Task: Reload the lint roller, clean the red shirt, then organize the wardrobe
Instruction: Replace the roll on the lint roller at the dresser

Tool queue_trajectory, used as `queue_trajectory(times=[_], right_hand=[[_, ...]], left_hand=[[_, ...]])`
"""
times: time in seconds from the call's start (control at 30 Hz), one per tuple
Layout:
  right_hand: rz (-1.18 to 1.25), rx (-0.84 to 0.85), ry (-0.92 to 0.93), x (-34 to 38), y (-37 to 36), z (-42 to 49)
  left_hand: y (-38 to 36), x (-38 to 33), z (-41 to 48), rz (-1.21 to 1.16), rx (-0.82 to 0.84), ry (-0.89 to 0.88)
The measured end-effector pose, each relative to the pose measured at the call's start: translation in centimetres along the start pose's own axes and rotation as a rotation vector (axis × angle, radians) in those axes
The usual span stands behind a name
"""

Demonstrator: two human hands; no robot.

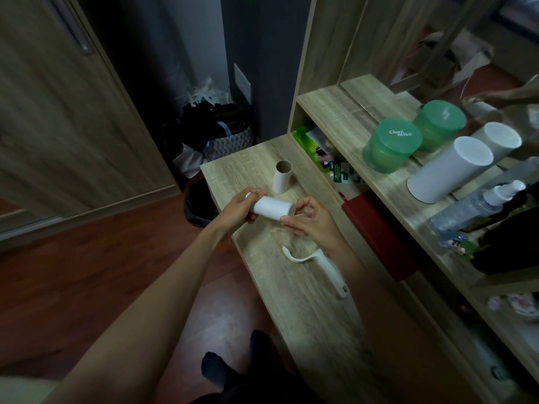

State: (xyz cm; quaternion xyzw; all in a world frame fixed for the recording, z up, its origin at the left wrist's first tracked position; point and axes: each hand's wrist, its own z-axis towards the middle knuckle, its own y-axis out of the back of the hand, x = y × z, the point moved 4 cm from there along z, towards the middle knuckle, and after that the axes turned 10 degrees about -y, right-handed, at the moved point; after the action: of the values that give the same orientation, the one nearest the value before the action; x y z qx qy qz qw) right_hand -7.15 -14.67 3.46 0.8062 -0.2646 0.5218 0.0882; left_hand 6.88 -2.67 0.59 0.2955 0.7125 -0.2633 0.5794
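Observation:
A fresh white lint roll [272, 209] is held sideways above the wooden desk [306, 301]. My left hand [240, 207] grips its left end. My right hand [309, 220] pinches at its right end with thumb and fingertips. The empty cardboard core [281, 176] stands upright on the desk just behind. The white lint roller handle [323, 265] lies flat on the desk under my right wrist, with no roll on it. No red shirt is in view.
A shelf [350, 123] to the right carries a green lidded jar [389, 145], a white cylinder [449, 170] and a spray bottle [478, 205], with a mirror behind. A red box [379, 234] sits below it. A wardrobe door [58, 112] and a full bin [215, 132] stand left.

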Motion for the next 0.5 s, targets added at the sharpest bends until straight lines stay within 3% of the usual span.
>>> queue_trajectory(times=[0.5], right_hand=[[-0.012,0.008,-0.022,-0.73,0.58,-0.12]], left_hand=[[0.08,0.66,0.15,0.085,0.049,0.012]])
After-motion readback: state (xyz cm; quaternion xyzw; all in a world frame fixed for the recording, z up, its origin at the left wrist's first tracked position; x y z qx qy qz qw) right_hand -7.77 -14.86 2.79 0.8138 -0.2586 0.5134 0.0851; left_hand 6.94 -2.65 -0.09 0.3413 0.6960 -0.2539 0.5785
